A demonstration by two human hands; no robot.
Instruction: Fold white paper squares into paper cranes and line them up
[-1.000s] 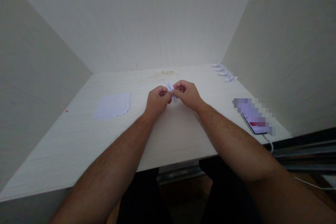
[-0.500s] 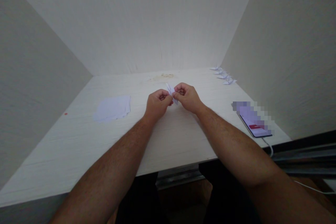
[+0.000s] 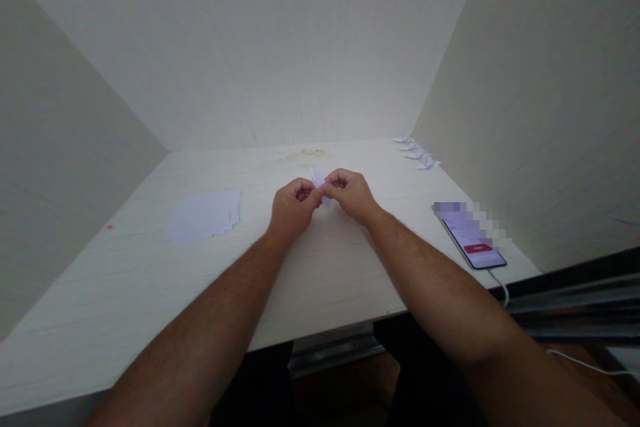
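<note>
Between my two hands, a little above the white table (image 3: 320,267), is a small folded white paper (image 3: 316,177). My left hand (image 3: 296,205) pinches it from the left with thumb and curled fingers. From the right, my right hand (image 3: 351,193) grips the same paper, its thumb close to the left thumb. The paper's upper end points up and away from me; fingers cover much of its middle.
A stack of white paper sheets (image 3: 205,213) lies to the left. Several folded paper cranes (image 3: 417,155) stand in a row at the back right. A phone (image 3: 470,237) with a white cable (image 3: 501,287) rests near the right edge. Walls enclose the table's back and sides.
The camera view has tilted up slightly, so things sit lower in the picture. Both hands keep hold of the folded paper, their thumbs now closer together, and the paper has turned a little.
</note>
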